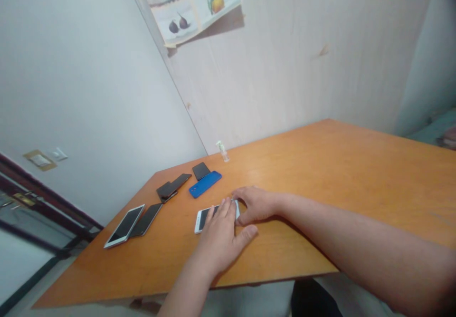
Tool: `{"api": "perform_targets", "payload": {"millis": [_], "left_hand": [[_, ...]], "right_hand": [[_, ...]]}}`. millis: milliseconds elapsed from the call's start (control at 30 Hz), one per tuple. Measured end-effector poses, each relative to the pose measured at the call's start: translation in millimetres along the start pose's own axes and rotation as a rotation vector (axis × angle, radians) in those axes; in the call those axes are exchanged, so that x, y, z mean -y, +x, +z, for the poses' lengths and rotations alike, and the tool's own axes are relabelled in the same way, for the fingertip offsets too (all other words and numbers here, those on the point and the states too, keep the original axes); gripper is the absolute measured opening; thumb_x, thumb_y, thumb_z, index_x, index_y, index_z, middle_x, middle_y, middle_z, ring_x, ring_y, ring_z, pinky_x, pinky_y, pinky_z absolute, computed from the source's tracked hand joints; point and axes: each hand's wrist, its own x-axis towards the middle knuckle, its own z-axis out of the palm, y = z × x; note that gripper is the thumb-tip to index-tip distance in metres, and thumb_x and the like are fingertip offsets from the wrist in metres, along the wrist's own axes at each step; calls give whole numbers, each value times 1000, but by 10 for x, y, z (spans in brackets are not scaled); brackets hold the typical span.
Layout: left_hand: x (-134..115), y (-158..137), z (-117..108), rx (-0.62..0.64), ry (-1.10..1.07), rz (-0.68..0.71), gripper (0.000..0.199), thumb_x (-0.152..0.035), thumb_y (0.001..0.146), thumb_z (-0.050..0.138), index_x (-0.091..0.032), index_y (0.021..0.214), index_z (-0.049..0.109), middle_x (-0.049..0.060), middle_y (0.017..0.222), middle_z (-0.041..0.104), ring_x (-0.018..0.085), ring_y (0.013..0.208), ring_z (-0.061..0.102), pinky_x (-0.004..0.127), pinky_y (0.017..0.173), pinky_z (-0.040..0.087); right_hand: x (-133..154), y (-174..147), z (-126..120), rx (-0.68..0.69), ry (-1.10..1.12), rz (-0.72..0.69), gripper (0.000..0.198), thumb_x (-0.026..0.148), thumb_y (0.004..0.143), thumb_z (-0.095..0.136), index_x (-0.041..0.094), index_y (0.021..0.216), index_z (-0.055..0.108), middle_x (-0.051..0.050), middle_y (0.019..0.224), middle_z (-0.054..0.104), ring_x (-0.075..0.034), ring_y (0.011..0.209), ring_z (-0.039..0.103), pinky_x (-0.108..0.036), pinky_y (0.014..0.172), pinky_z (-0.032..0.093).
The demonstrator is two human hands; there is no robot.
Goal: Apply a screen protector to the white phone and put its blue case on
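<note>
The white-framed smartphone with a dark screen (203, 217) lies flat on the orange wooden desk (338, 184) near its front edge, with the left hand (219, 238) spread flat over its right half, fingers open and gripping nothing, and the right hand (254, 204) curled at the phone's far end, its grip loosely closed against that end. Toward the desk's left edge lie a white phone with a dark screen (124, 225) just beside a black phone (146, 219), while nearer the back left corner lie a blue phone (205, 184), a small black square device (201, 170), two overlapping black phones (173, 187) and a small clear bottle (223, 151).
</note>
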Motion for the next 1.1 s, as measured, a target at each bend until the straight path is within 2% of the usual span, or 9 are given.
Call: {"api": "perform_targets", "payload": {"millis": [67,267,500,733,967,1100], "left_hand": [[-4,18,13,-17,3,3,87,-73,93,29,-11,154,28,16,159,28,32,149,21,54,120,18],[-35,-219,7,20,31,37,93,-77,89,32,-11,154,27,16,160,25,33,149,22,53,121,18],[-96,46,4,-25,9,11,91,-75,91,28,-10,155,26,16,160,28,32,149,21,54,121,17],[-92,-235,25,13,50,1,94,-78,89,29,-10,153,30,15,160,25,33,149,20,54,121,18],[-59,70,42,-32,38,-18,89,-74,92,26,-8,152,31,18,158,30,31,149,23,54,121,19],[-90,-128,98,-60,77,-28,95,-79,88,30,-8,152,31,18,159,28,34,148,23,55,121,17]], "right_hand": [[-3,2,-5,8,0,1,49,49,64,71,23,105,67,-5,103,71,-27,92,66,-33,79,47],[-26,12,10,11,-8,16,46,50,62,73,23,99,67,-5,104,70,-27,94,65,-33,83,47],[-107,39,90,-9,-32,0,56,48,63,72,18,110,63,-11,113,66,-30,102,62,-36,88,46],[-83,27,63,-9,-13,5,52,51,62,73,20,103,65,-8,106,66,-28,95,63,-34,83,47],[-86,22,56,-4,-19,-21,50,51,64,72,20,103,66,-8,106,67,-28,96,62,-35,84,47],[-81,18,50,-3,-20,-8,50,51,63,73,20,102,66,-8,107,67,-28,96,63,-35,84,47]]}}
